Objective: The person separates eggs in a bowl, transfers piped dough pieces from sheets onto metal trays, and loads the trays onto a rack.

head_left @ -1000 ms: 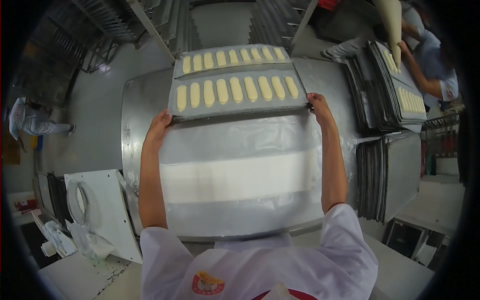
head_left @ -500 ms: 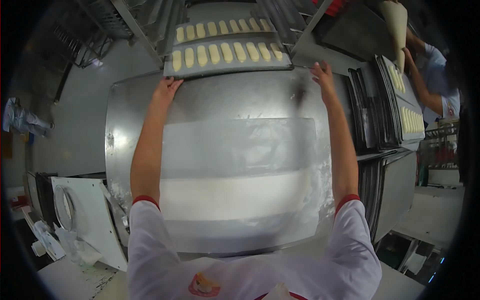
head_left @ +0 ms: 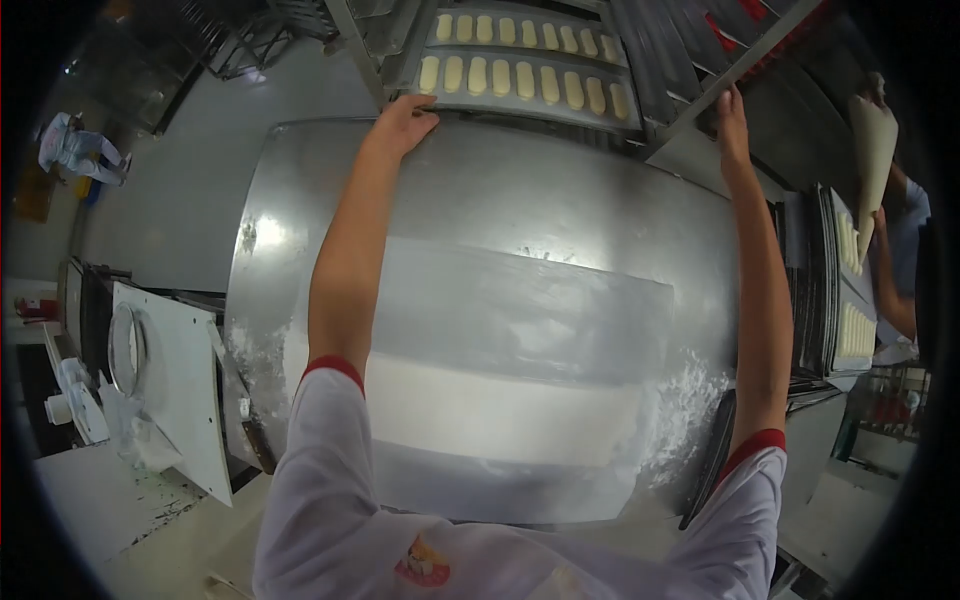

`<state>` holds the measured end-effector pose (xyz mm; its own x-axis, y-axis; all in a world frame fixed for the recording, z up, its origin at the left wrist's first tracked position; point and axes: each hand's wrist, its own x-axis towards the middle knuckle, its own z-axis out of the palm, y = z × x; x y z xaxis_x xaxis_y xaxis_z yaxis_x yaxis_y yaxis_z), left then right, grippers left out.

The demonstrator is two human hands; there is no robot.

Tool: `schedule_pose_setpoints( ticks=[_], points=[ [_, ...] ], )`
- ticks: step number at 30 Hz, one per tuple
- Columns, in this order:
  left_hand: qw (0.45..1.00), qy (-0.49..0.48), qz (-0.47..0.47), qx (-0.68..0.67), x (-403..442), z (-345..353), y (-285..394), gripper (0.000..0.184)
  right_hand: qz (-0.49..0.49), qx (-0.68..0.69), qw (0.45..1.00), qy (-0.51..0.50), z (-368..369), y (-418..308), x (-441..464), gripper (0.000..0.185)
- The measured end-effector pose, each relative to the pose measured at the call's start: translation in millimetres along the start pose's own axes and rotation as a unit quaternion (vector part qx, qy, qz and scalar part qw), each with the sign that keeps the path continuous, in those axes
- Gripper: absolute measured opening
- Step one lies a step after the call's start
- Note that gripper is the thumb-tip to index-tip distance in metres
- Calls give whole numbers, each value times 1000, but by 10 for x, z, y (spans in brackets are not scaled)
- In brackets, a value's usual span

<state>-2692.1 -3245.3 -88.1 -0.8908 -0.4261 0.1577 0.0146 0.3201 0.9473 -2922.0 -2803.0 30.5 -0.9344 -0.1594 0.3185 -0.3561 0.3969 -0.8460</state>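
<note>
Two white sleeves (head_left: pixel 330 430) with red cuffs lie nearest us, our forearms stretched forward over the metal desk (head_left: pixel 480 180). Between the arms we see a thin, pale sheet (head_left: pixel 540 310) spread flat, a white band (head_left: pixel 500 410) running across it, and loose white powder (head_left: pixel 690 410) beside its right edge. Off to our left, a white board (head_left: pixel 180 385) leans at a slant with a round-rimmed sieve (head_left: pixel 126 348) against it.

To our right, a co-worker's arm (head_left: pixel 888 270) reaches to a large piping bag (head_left: pixel 876 150), whose tip is down at a tray of pale strips (head_left: pixel 856 325).

Past the desk's far edge, our left hand (head_left: pixel 405 122) has thumb and fingers apart, fingertips at the near left corner of a tray (head_left: pixel 530 102). That tray sits in a tall rack (head_left: pixel 690 115), bearing two rows of pale oblong pieces (head_left: pixel 524 80). Our right hand (head_left: pixel 733 120) is clear of the tray, at the rack's right post; whether its fingers close there, we cannot tell. Farther off, at left, another person (head_left: pixel 85 150) is on the floor (head_left: pixel 200 205).
</note>
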Motion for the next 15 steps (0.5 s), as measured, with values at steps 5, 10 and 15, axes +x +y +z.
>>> schedule_pose_setpoints(
  ticks=[5,10,15],
  points=[
    [959,194,-162,-131,225,-340,313,73,44,174,981,-74,-60,-154,163,68],
    [990,94,-46,93,305,-386,1021,110,2,42,999,-29,9,40,283,63],
    [993,69,-42,88,340,-458,1098,113,-65,46,997,0,75,28,170,57]
  ],
)
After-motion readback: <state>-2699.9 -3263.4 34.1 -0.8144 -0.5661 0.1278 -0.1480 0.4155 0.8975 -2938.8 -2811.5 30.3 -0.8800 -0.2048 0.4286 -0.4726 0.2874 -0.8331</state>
